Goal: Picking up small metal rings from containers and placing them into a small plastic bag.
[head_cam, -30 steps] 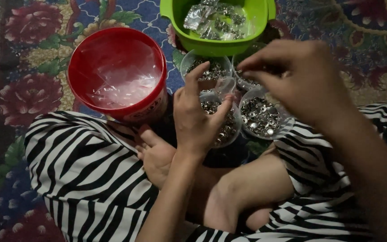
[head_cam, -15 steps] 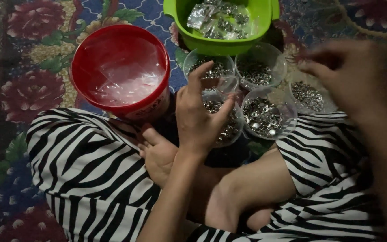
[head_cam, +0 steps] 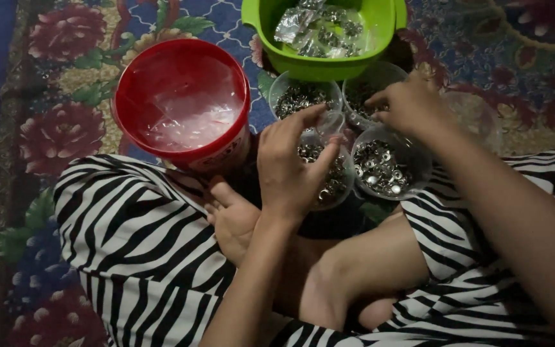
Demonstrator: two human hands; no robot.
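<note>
Several clear plastic cups of small silvery metal pieces stand on the floor in front of my crossed legs. My left hand [head_cam: 290,164] hovers over the near-left cup [head_cam: 332,186], with its thumb and fingers curved around a small clear cup [head_cam: 332,122]. My right hand [head_cam: 409,106] reaches forward, its fingertips dipping into the back cup [head_cam: 367,90]. Whether they pinch a piece is hidden. Between my hands stands the near-right cup [head_cam: 383,167], full of metal pieces, and another cup [head_cam: 300,96] stands at the back left.
A red bucket [head_cam: 181,106] lined with clear plastic stands to the left of the cups. A green bowl [head_cam: 322,61] holding foil-like scraps sits behind them. My zebra-striped trouser legs [head_cam: 130,231] and a bare foot [head_cam: 232,215] lie on a flowered carpet [head_cam: 59,135].
My right hand swung out to the right, then came back forward to the back cup. My left hand stayed over the near-left cup.
</note>
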